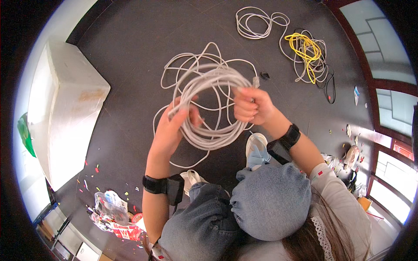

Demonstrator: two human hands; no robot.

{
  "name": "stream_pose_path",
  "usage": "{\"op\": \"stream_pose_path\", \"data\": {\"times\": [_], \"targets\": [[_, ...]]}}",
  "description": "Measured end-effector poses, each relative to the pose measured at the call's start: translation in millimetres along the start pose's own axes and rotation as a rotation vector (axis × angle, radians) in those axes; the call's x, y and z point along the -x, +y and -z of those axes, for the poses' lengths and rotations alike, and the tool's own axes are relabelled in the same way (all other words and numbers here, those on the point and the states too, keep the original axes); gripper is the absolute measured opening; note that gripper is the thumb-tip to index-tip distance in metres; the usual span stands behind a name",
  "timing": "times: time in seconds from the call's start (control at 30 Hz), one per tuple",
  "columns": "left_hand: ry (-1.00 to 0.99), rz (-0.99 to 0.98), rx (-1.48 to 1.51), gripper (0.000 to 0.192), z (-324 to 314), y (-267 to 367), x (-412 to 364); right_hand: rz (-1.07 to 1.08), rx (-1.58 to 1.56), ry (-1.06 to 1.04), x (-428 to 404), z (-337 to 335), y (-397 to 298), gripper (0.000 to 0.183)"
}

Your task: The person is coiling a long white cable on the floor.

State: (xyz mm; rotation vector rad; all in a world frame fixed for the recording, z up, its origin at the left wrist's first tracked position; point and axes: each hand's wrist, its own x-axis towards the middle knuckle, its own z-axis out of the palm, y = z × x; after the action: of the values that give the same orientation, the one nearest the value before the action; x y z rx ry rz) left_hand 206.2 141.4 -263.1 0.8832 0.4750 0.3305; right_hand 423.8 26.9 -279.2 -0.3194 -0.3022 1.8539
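A coil of pale grey network cable [212, 142] is held up in both hands before me. My left hand [178, 122] grips the coil's left side, with fingers curled through the loop. Closed round the right side is my right hand [251, 106], close to a cable end with a plug [256, 81]. Looser loops of the same kind of cable [214, 45] spread over the dark floor beyond and beneath the coil. Some strands run behind the hands, so where they join the coil is hidden.
Another grey cable coil [253, 23] and a tangle with a yellow cable [303, 49] lie on the floor at upper right. A large white box-like block [78, 88] stands left. Plastic bags and litter [114, 212] lie lower left. My shoes [256, 148] are just below the coil.
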Motion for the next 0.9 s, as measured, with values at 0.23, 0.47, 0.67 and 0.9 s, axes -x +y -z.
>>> {"op": "stream_pose_path", "data": {"times": [0.23,0.47,0.67,0.9], "targets": [[-0.134,0.068,-0.122,0.075,-1,-12,10,0.323,-0.325,-0.092,-2,-11,-35,0.029],[-0.182,-0.041,-0.902,0.042,-15,-16,3,0.386,-0.479,-0.161,2,-17,-46,0.03],[0.167,0.078,-0.614,0.019,3,-13,3,0.375,-0.389,-0.101,29,-14,-63,0.031],[0.762,-0.037,-1.025,0.031,108,26,35,0.458,-0.096,0.008,112,-1,-116,0.03]]}}
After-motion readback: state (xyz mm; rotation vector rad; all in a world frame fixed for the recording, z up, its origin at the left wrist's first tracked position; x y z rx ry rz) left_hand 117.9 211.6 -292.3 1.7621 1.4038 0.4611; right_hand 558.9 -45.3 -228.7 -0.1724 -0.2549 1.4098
